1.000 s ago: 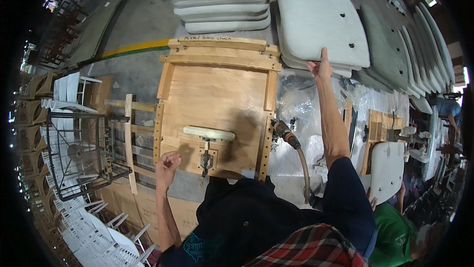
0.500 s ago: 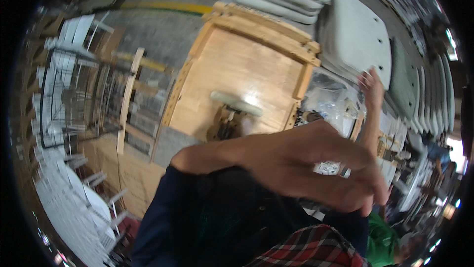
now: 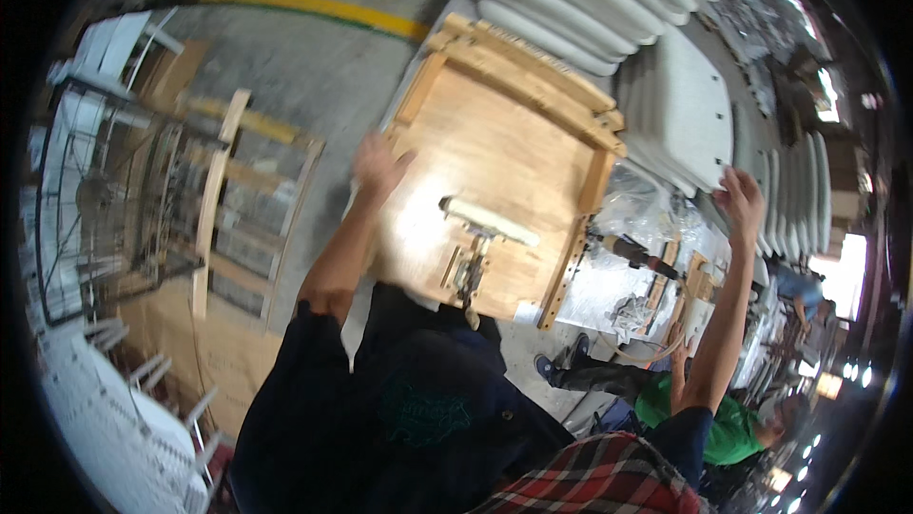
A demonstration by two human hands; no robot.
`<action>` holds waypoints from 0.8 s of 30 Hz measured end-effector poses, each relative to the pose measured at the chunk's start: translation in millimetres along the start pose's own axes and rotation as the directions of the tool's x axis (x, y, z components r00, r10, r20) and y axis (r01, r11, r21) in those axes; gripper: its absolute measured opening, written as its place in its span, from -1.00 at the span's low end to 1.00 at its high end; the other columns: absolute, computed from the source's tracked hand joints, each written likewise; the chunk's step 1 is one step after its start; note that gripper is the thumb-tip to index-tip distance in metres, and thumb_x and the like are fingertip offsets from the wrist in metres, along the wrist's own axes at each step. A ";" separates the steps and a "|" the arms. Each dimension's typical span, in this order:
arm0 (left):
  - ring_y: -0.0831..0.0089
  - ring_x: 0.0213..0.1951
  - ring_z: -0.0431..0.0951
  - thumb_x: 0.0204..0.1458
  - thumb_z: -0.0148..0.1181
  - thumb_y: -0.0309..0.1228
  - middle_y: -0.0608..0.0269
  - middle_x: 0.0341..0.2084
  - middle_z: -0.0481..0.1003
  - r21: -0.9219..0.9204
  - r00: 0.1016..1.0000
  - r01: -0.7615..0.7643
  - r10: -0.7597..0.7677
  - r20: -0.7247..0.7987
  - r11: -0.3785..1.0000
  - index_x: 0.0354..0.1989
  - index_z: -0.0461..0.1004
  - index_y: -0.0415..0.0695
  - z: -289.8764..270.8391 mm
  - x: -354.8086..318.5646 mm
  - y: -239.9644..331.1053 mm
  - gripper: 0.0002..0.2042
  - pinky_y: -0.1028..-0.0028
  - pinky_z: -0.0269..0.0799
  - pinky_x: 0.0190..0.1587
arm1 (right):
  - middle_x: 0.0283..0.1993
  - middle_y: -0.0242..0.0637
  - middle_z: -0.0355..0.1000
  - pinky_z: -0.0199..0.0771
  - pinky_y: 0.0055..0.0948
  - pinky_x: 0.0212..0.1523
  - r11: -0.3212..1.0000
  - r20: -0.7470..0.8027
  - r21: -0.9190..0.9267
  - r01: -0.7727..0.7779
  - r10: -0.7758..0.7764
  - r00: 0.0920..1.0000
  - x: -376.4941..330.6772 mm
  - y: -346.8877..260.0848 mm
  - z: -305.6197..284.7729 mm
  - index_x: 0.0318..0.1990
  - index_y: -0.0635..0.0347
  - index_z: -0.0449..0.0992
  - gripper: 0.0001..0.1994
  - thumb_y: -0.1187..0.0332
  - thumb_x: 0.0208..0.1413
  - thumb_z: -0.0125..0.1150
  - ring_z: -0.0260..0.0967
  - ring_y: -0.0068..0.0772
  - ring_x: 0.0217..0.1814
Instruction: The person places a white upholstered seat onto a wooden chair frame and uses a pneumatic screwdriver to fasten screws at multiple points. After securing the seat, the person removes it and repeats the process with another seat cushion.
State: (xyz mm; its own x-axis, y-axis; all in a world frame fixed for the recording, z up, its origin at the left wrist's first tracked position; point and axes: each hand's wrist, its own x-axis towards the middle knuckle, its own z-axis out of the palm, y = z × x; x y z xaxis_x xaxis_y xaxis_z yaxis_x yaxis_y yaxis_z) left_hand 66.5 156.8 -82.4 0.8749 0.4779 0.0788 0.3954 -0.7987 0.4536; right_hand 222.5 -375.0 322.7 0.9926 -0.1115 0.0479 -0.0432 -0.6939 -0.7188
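Note:
A wooden fixture board (image 3: pixel 480 148) with raised rails lies in front of me. My left hand (image 3: pixel 380 167) is at its left edge, thumb apart from the fingers, holding nothing that I can see. Across the board's lower middle sits a toggle clamp (image 3: pixel 469 276) with a pale padded bar (image 3: pixel 490 220). Out to the right, my right hand (image 3: pixel 742 200) is raised with loosely bent fingers, close to the corner of a stack of pale grey panels (image 3: pixel 680 100); whether it touches them I cannot tell. Nothing shows in it.
A pistol-shaped power tool (image 3: pixel 635 255) with a hose lies right of the board near clear plastic wrap (image 3: pixel 637 195). A person in a green shirt (image 3: pixel 732 428) is at the lower right. More pale pads (image 3: pixel 571 0) are piled beyond. A wire rack (image 3: pixel 105 191) and wooden slats (image 3: pixel 219 200) stand left.
My left hand has swung from in front of my body, at the right, over to the board's left edge. My right hand has shifted slightly down and right. The clamp and power tool now show fully.

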 end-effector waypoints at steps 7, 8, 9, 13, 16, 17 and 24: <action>-0.16 -0.01 0.56 0.13 0.22 0.13 -0.23 -0.08 0.55 -0.111 0.973 0.133 -0.109 0.201 0.985 0.19 0.36 -0.24 -24.1 11.0 8.8 -0.31 0.01 0.45 0.07 | -0.11 -0.09 0.59 0.57 -0.15 -0.14 0.296 0.196 -0.872 0.390 -0.518 0.833 79.0 -128.1 57.7 0.05 0.15 0.50 -0.50 0.04 0.06 0.41 0.59 -0.02 -0.10; -0.16 -0.02 0.56 0.15 0.20 0.12 -0.23 -0.07 0.55 -0.095 0.968 0.163 -0.141 0.210 0.982 0.18 0.36 -0.24 -25.5 11.0 10.8 -0.33 0.00 0.46 0.07 | -0.11 -0.09 0.57 0.56 -0.14 -0.13 0.230 0.233 -0.881 0.412 -0.548 0.803 99.1 -137.3 67.5 0.03 0.17 0.48 -0.52 0.05 0.07 0.40 0.57 -0.01 -0.08; -0.17 -0.03 0.57 0.17 0.18 0.10 -0.23 -0.07 0.55 -0.075 0.961 0.187 -0.167 0.219 0.980 0.17 0.36 -0.25 -26.7 12.6 14.8 -0.35 0.00 0.46 0.06 | -0.12 -0.10 0.55 0.56 -0.13 -0.13 0.168 0.265 -0.889 0.427 -0.572 0.776 118.8 -144.0 77.6 0.01 0.18 0.45 -0.53 0.07 0.09 0.39 0.56 0.00 -0.06; -0.11 0.05 0.52 0.22 0.07 0.13 -0.14 -0.05 0.54 -0.004 0.926 0.271 -0.259 0.275 0.963 0.14 0.39 -0.20 -33.4 15.7 17.1 -0.40 -0.02 0.44 0.08 | 0.05 -0.10 0.50 0.61 -0.13 -0.01 0.004 0.289 -0.938 0.345 -0.540 0.791 221.7 -163.3 110.2 0.17 0.13 0.39 -0.51 0.32 0.05 0.31 0.53 -0.01 0.06; -0.09 0.00 0.55 0.22 0.08 0.12 -0.14 -0.08 0.55 -0.016 0.947 0.229 -0.220 0.233 0.973 0.14 0.40 -0.20 -33.6 15.1 22.3 -0.40 0.00 0.47 0.04 | 0.15 -0.09 0.44 0.61 -0.11 0.02 -0.082 0.233 -0.969 0.232 -0.606 0.760 286.7 -154.2 103.3 0.20 0.13 0.36 -0.50 0.42 0.06 0.24 0.48 -0.01 0.15; -0.09 -0.02 0.56 0.21 0.08 0.12 -0.13 -0.10 0.56 0.007 0.946 0.226 -0.221 0.237 0.974 0.14 0.40 -0.20 -32.9 14.6 21.0 -0.40 0.01 0.49 0.01 | 0.16 -0.09 0.43 0.61 -0.10 0.03 -0.085 0.224 -0.973 0.216 -0.591 0.775 297.2 -154.5 107.7 0.21 0.12 0.36 -0.50 0.43 0.07 0.23 0.47 -0.01 0.17; -0.05 -0.09 0.60 0.19 0.14 0.10 -0.09 -0.14 0.58 0.049 0.963 0.188 -0.194 0.185 0.981 0.16 0.40 -0.18 -23.0 10.0 11.4 -0.40 0.05 0.54 -0.05 | 0.09 -0.10 0.43 0.58 -0.11 0.05 -0.054 0.221 -0.969 0.243 -0.630 0.744 351.5 -152.0 130.6 0.26 0.13 0.22 -0.35 0.50 -0.03 0.33 0.44 0.00 0.20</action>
State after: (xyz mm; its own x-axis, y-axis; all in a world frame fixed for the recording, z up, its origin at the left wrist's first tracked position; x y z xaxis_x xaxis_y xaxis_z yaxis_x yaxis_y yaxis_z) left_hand 73.3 160.9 -56.0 0.8180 0.5476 -0.1761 0.5659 -0.7115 0.4166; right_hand 592.8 -215.9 358.2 0.7909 0.5119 0.3353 0.1333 -0.6789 0.7220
